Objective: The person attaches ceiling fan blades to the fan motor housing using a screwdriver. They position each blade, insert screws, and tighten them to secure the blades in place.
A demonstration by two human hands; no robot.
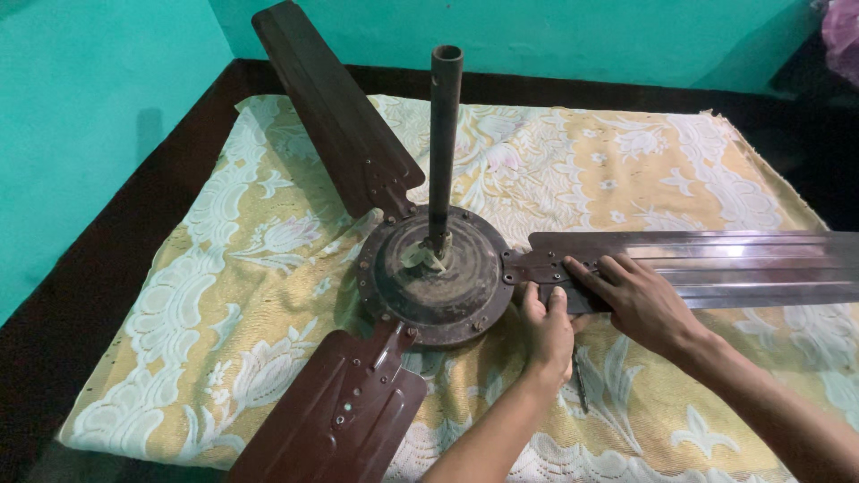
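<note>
A brown ceiling fan lies on a yellow and white floral cloth (pixel 224 295). Its round motor housing (pixel 436 273) has a dark rod (pixel 444 134) standing upright from the middle. Three blades spread out: one to the far left (pixel 331 112), one toward me (pixel 335 411), one to the right (pixel 707 266). My right hand (pixel 631 300) rests flat on the right blade near its bracket (pixel 537 266). My left hand (pixel 546 329) grips the lower edge of that blade's bracket end, beside the housing.
A thin dark tool, perhaps a screwdriver (pixel 580 383), lies on the cloth under my left wrist. The cloth covers a dark-edged platform (pixel 107 268). Turquoise walls (pixel 80 116) stand behind and to the left. A pink thing (pixel 843 31) shows at the top right corner.
</note>
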